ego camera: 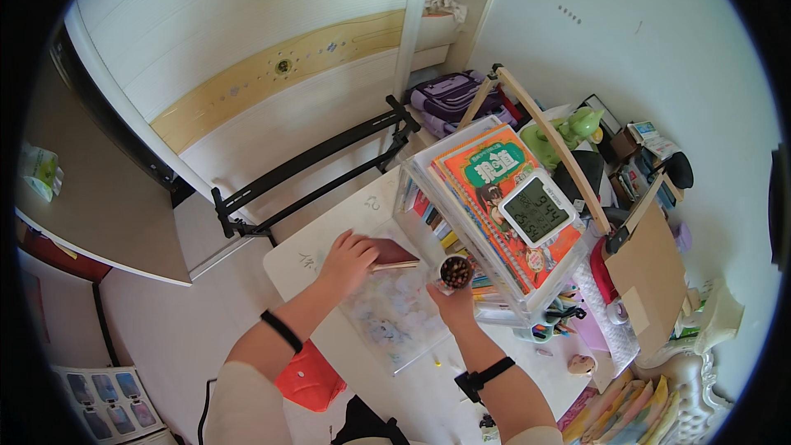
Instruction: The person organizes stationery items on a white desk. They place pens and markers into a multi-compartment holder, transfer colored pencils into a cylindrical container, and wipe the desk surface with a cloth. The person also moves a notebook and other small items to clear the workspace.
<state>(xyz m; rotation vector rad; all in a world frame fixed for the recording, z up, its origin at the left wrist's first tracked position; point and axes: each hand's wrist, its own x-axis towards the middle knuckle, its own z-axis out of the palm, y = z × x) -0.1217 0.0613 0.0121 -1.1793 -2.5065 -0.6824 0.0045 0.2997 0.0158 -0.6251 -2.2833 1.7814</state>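
Note:
My left hand has its fingers over a small dark red book or box with a pale edge, above the white desk. In my right hand is a cup, upright, its round mouth facing the camera. Many small dark brown pieces fill the cup; I cannot tell what they are. Beneath both hands lies a clear desk mat with a faint printed picture. Just right of the cup stands a clear plastic shelf box with books inside.
Comic books and a digital clock lie on the shelf box. Behind it rise a wooden-armed lamp and a green figurine. A pen holder, a red stool and a black metal frame surround the white desk.

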